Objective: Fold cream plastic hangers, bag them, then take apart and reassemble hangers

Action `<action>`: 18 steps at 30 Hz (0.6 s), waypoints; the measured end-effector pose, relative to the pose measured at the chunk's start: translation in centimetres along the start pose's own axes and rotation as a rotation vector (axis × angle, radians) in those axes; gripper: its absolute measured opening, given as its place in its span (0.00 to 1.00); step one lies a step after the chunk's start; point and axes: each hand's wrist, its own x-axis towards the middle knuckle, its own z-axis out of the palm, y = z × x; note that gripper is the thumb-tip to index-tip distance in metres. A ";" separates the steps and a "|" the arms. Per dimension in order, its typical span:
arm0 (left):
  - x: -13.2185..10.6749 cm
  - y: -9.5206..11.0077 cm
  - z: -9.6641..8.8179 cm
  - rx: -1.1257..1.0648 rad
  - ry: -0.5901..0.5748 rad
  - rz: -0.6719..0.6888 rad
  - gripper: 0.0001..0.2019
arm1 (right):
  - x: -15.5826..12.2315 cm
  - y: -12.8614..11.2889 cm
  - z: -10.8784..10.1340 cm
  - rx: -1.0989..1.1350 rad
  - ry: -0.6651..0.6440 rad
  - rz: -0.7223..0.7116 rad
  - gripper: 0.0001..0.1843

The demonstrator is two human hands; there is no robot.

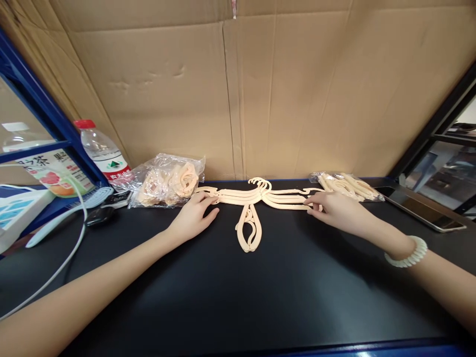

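On black tabletop, touching folding hangers at both ends with left hand spread, right hand curled, pinch unclear: likely light, stiff plastic, best gripped there.

Hangers lie between bags (bottle further left).

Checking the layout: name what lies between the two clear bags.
In the head view, opened hangers lie between the left bag and right bag, a folded hanger in front, the left hand and right hand at their ends.
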 end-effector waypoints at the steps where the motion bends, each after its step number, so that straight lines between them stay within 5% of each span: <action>1: -0.1 0.0 0.0 0.012 0.012 -0.004 0.18 | 0.0 -0.2 0.2 -0.001 -0.006 -0.022 0.11; 7: -0.2 0.2 0.1 0.010 0.063 -0.038 0.14 | 0.0 -0.6 0.8 0.004 -0.019 -0.017 0.07; 18: 0.2 0.4 0.0 -0.097 0.007 -0.067 0.14 | 0.3 -1.4 1.4 -0.046 0.031 -0.085 0.13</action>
